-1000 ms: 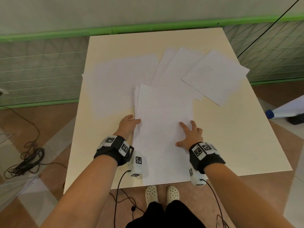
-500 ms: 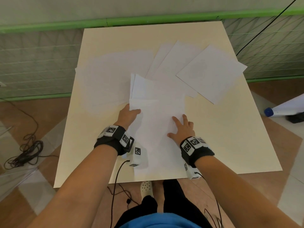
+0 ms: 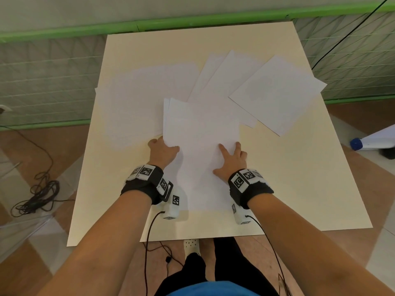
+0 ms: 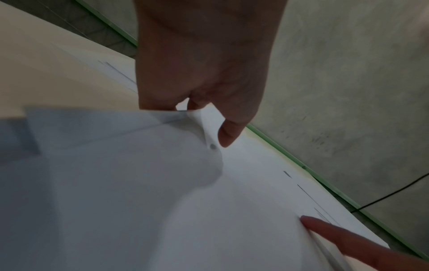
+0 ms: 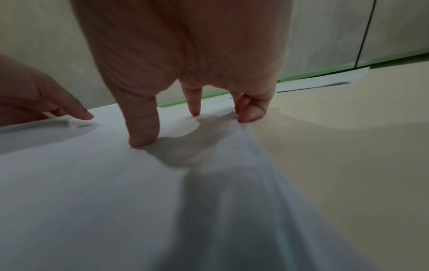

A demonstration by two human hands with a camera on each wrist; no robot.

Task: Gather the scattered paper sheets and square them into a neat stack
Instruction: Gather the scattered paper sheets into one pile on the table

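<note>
White paper sheets lie scattered over a cream table. A loose stack lies in the near middle, one sheet beneath peeking out at its far left. My left hand pinches the stack's left edge, thumb on top and fingers underneath. My right hand presses down near the right edge, thumb and forefinger on the top sheet, outer fingers bent at the paper's rim. More sheets lie at the far left, far middle and far right.
The far-left sheets reach past the table's left edge, and the far-right sheet pokes over the right edge. A green rail with netting runs behind the table. A coiled cable lies on the floor left, a white blue-capped object right.
The stack hung over the table's near edge; now it lies further in. Half a second ago the top sheet was pulled nearer, uncovering those beneath; it covers them again. Both hands stayed on it.
</note>
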